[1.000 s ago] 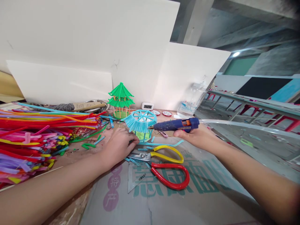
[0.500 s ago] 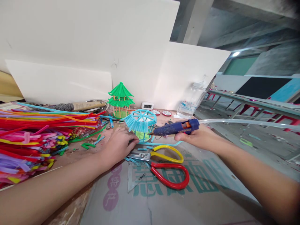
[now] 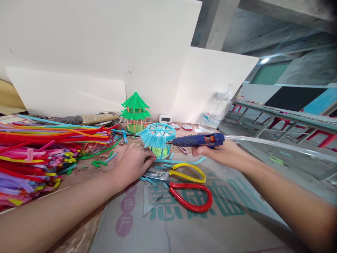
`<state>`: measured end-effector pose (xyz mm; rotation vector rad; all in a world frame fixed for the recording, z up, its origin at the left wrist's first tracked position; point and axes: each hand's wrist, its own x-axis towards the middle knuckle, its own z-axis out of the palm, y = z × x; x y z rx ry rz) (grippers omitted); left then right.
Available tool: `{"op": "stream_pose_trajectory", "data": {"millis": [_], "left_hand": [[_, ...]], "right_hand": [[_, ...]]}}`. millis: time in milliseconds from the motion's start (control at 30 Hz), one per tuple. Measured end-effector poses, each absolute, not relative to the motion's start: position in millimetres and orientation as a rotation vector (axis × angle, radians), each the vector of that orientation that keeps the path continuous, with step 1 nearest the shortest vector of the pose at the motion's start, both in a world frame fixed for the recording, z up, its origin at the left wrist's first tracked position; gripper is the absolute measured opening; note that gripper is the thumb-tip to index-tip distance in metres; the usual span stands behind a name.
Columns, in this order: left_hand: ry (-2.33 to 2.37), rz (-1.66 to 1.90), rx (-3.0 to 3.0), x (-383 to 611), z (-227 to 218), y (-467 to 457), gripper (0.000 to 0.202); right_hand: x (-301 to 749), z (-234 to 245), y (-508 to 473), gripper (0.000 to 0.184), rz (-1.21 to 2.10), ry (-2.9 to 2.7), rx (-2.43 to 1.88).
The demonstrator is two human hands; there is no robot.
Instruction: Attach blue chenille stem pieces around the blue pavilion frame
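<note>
A light blue straw roof model stands on a pale green base at the middle of the table. My left hand rests on the table with its fingertips pressed against that base. My right hand grips a blue hot glue gun, level, with its nozzle touching the right edge of the blue roof. A clear glue stick trails from the gun's back to the right. A finished green pagoda model stands just behind.
A big pile of coloured straws fills the left side. Yellow-handled scissors and red-handled scissors lie in front of the model, beside a clear set square. White boards stand behind; a small clock and a bottle sit at the back.
The glue gun dipped low toward the base half a second ago, then rose and levelled with its nozzle back at the roof's edge. My left hand stayed put.
</note>
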<state>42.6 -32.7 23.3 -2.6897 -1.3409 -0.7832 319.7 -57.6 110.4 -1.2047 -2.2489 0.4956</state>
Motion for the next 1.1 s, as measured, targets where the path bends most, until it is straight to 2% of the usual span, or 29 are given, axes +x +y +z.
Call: {"op": "stream_pose_trajectory", "data": {"millis": [133,300,500,767,1100], "left_hand": [[-1.335,-0.772,-2.689,42,23,-33,0.020],[-1.338,-0.768,-2.687,43,23,-32,0.021],[-1.333,-0.761,-2.691,43,23,-32,0.022],[-1.332,-0.742,-2.692,43,24,-32,0.022],[-1.324,-0.753,-2.690,42,23,-33,0.023]], "right_hand": [[322,108,-56,0.038,0.470,-2.236,-1.192],[325,106,-52,0.046,0.347,-2.262,-1.154],[317,112,-55,0.048,0.312,-2.290,-1.266],[319,108,-54,0.045,0.304,-2.215,-1.265],[312,111,-58,0.029,0.271,-2.181,-1.305]]}}
